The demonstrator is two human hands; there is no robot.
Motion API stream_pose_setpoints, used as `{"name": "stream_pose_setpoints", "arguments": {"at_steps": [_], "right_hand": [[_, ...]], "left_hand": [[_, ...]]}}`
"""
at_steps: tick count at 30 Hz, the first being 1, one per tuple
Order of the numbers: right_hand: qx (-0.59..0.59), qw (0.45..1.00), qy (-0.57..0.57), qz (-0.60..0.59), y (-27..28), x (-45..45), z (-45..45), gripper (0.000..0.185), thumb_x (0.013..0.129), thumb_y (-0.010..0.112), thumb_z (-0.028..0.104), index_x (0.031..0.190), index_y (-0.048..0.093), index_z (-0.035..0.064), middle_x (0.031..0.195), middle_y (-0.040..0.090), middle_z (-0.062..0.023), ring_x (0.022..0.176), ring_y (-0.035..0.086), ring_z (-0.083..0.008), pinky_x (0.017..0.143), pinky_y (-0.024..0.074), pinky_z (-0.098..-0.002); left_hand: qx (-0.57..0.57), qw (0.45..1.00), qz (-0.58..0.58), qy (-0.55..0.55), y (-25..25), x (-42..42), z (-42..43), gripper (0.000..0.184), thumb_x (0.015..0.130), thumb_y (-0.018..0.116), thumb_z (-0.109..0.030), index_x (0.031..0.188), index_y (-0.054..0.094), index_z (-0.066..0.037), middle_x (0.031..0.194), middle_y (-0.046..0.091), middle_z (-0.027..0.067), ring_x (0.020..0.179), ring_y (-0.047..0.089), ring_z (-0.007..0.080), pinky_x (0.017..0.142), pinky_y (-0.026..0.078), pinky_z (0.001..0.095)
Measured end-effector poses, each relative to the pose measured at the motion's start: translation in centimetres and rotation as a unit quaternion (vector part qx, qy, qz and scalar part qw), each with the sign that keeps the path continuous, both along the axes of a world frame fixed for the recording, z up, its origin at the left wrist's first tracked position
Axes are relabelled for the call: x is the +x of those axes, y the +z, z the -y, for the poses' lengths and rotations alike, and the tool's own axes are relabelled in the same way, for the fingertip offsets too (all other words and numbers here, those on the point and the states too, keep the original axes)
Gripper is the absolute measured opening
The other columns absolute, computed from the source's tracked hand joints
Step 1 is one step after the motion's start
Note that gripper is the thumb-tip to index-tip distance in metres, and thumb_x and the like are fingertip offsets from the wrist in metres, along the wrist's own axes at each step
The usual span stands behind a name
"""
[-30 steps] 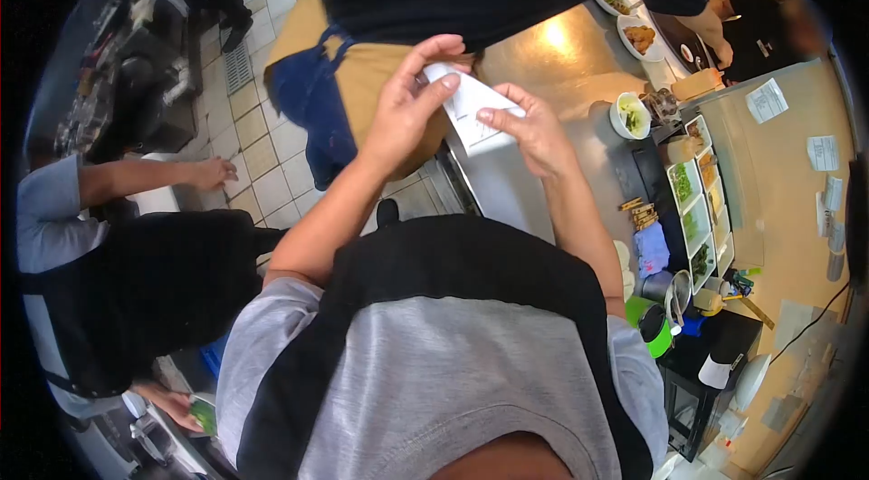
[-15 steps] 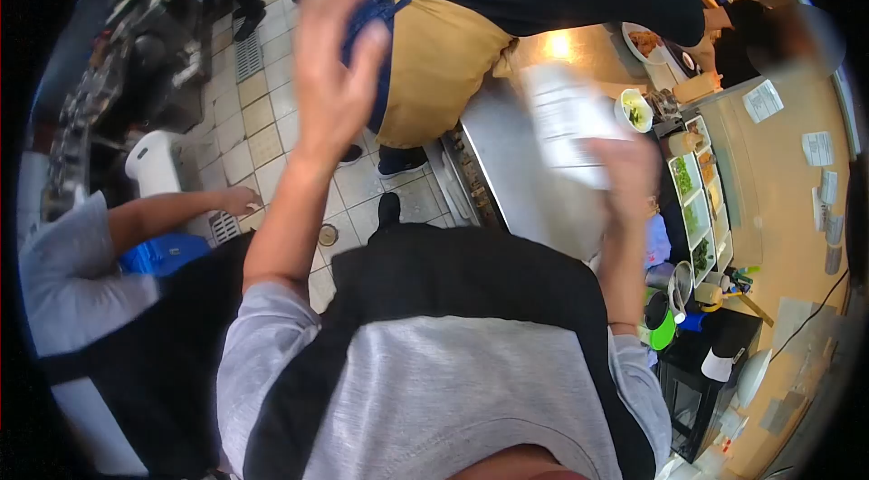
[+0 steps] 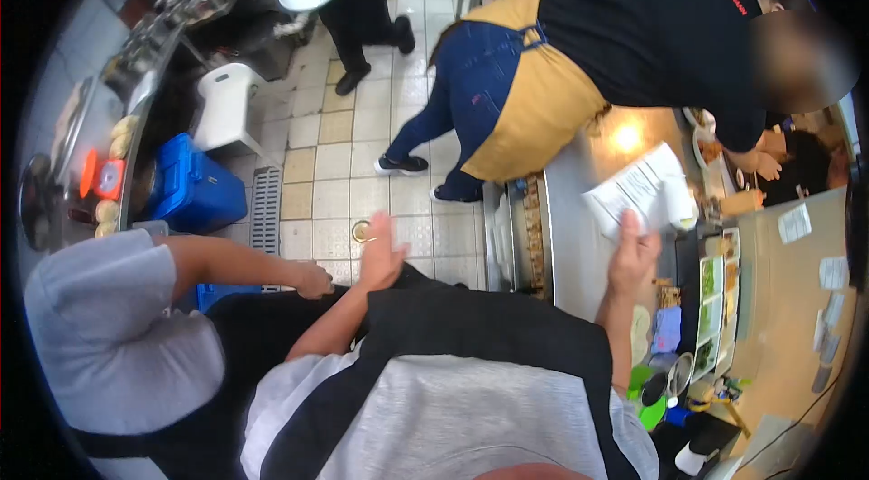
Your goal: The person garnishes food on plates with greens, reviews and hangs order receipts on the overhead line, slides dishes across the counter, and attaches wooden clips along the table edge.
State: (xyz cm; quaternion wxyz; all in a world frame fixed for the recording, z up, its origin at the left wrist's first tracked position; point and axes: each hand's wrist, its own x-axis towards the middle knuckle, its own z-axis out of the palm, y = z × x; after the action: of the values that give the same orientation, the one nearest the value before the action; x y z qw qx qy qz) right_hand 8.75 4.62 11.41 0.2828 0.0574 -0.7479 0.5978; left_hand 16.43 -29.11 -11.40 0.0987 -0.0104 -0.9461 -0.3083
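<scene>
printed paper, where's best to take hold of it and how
The printed paper is probably best pinched at its left corner, coming from the left: that corner juts out thin and free, while the right grip holds the lower edge.

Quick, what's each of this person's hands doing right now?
Left hand: open, nothing visible in it.
Right hand: closed on a printed paper slip.

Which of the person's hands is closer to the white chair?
The left. The left hand is open, on the chair's side, with floor between it and the white chair. The right hand is farther, by the metal counter, holding paper.
</scene>
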Motion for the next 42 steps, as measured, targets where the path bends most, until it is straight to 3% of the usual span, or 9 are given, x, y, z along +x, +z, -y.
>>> {"name": "stream_pose_setpoints", "arguments": {"at_steps": [5,11,13,15,18,21,24,28,42], "right_hand": [[0.138,0.980,0.113,-0.083,1.2,-11.0,10.2,0.015,0.087,0.058,0.008,0.089,0.059,-0.0069,0.083,0.060,-0.0183,0.072,0.058,-0.0260,0.065,0.0436,-0.0333],[0.272,0.941,0.142,-0.143,0.1,-25.9,20.5,0.021,0.085,0.057,0.012,0.095,0.059,-0.0067,0.097,0.059,-0.0199,0.089,0.058,-0.0354,0.078,0.0460,-0.0359],[0.280,0.935,0.115,-0.185,-0.9,-29.3,21.9,0.021,0.085,0.058,0.012,0.098,0.059,-0.0053,0.098,0.059,-0.0201,0.090,0.059,-0.0332,0.080,0.0459,-0.0353],[0.297,0.922,0.175,-0.174,-0.7,-30.1,23.0,0.021,0.086,0.058,0.012,0.099,0.058,-0.0049,0.091,0.059,-0.0192,0.082,0.058,-0.0334,0.073,0.0463,-0.0349],[0.227,0.948,0.222,-0.041,-0.2,-30.7,25.2,0.021,0.091,0.054,0.014,0.102,0.060,-0.0026,0.090,0.063,-0.0094,0.082,0.058,-0.0163,0.075,0.0449,-0.0281],[-0.040,0.952,0.283,0.105,0.6,-31.7,26.4,0.027,0.093,0.054,0.016,0.107,0.058,-0.0063,0.102,0.062,-0.0059,0.089,0.056,-0.0104,0.081,0.0425,-0.0233],[0.139,0.957,0.208,0.145,0.2,-31.6,24.7,0.026,0.092,0.057,0.022,0.102,0.060,-0.0015,0.093,0.061,-0.0040,0.083,0.054,-0.0093,0.075,0.0432,-0.0249],[0.122,0.955,0.177,0.204,-0.2,-29.5,23.7,0.028,0.091,0.055,0.019,0.108,0.059,-0.0030,0.097,0.059,-0.0035,0.086,0.053,-0.0103,0.077,0.0417,-0.0255],[-0.324,0.878,0.029,0.352,-10.8,-41.7,36.7,0.031,0.090,0.058,0.019,0.110,0.059,-0.0042,0.098,0.064,-0.0091,0.088,0.060,-0.0153,0.081,0.0455,-0.0296]], "left_hand": [[-0.066,0.980,-0.084,0.168,2.6,-2.9,7.9,0.046,0.082,0.059,-0.010,0.123,0.045,0.005,0.135,0.038,0.0245,0.125,0.036,0.0408,0.104,0.031,0.0439],[0.127,0.984,-0.126,-0.009,14.9,-10.5,12.2,0.027,0.082,0.062,-0.009,0.108,0.062,-0.004,0.110,0.061,0.0129,0.106,0.056,0.0320,0.093,0.043,0.0380],[0.280,0.942,-0.157,-0.097,21.9,-14.3,14.6,0.032,0.086,0.059,-0.022,0.110,0.061,-0.001,0.112,0.062,0.0129,0.107,0.057,0.0276,0.094,0.042,0.0379],[0.499,0.793,-0.213,-0.277,27.9,-19.0,16.9,0.053,0.087,0.050,-0.041,0.119,0.055,0.001,0.118,0.057,0.0153,0.111,0.053,0.0311,0.095,0.041,0.0394],[0.560,0.723,-0.241,-0.324,32.0,-24.3,19.5,0.051,0.087,0.050,-0.039,0.118,0.055,0.001,0.118,0.057,0.0152,0.110,0.053,0.0305,0.095,0.041,0.0389],[0.560,0.732,-0.260,-0.289,32.2,-28.2,22.3,0.049,0.087,0.050,-0.038,0.117,0.056,0.001,0.117,0.057,0.0150,0.109,0.053,0.0299,0.094,0.041,0.0384],[0.550,0.750,-0.277,-0.241,31.2,-32.3,24.7,0.047,0.087,0.050,-0.036,0.115,0.056,0.001,0.116,0.057,0.0149,0.108,0.053,0.0293,0.093,0.042,0.0380],[0.505,0.786,-0.307,-0.179,30.6,-38.0,27.9,0.044,0.087,0.050,-0.034,0.114,0.056,0.001,0.116,0.057,0.0147,0.107,0.053,0.0286,0.092,0.042,0.0374],[0.397,0.856,-0.324,-0.073,29.1,-64.4,40.9,0.035,0.087,0.049,-0.027,0.108,0.057,0.001,0.113,0.057,0.0141,0.103,0.054,0.0259,0.089,0.043,0.0352]]}}
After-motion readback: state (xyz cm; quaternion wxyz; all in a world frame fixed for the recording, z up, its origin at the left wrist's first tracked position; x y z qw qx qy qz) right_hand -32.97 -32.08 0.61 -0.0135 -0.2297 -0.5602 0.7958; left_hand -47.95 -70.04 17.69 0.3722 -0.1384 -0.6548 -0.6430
